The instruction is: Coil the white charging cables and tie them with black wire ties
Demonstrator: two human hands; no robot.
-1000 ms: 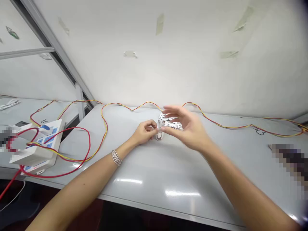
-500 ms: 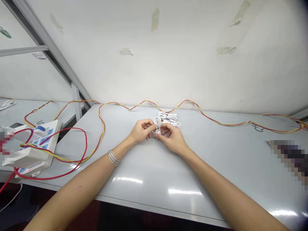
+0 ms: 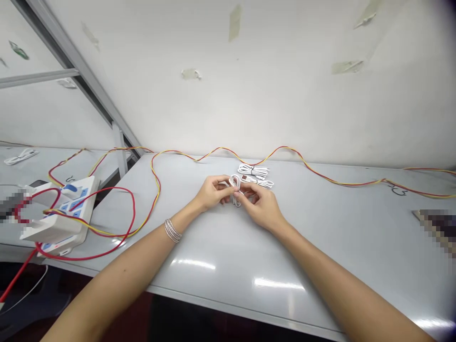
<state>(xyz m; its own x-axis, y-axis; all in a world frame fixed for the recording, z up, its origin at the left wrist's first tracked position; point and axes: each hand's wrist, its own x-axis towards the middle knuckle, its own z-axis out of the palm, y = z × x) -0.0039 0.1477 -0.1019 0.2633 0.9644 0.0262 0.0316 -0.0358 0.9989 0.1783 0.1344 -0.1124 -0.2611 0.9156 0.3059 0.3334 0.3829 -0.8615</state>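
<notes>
A small coiled white cable [image 3: 234, 180] is pinched at its middle between my two hands, above the grey table. My left hand [image 3: 214, 192] grips it from the left, thumb and fingers closed. From the right, my right hand [image 3: 261, 203] has its thumb and fingertips closed on the same coil, and these fingers cover the coil's middle. Just behind lie two more white cable bundles: one [image 3: 253, 171] with a dark tie round it, the other [image 3: 261, 182] partly behind my right hand.
A white power strip [image 3: 76, 209] with plugs and looping red and yellow wires [image 3: 156, 183] stands at the left. The twisted wire runs along the wall. Another white cable [image 3: 21, 156] lies at the far left. A blurred-out object [image 3: 440, 228] is at the right edge.
The view has shifted slightly, so everything sits a little further right. My fingertips have closed in nearer each other over the coil's middle, hiding the dark tie seen there before.
</notes>
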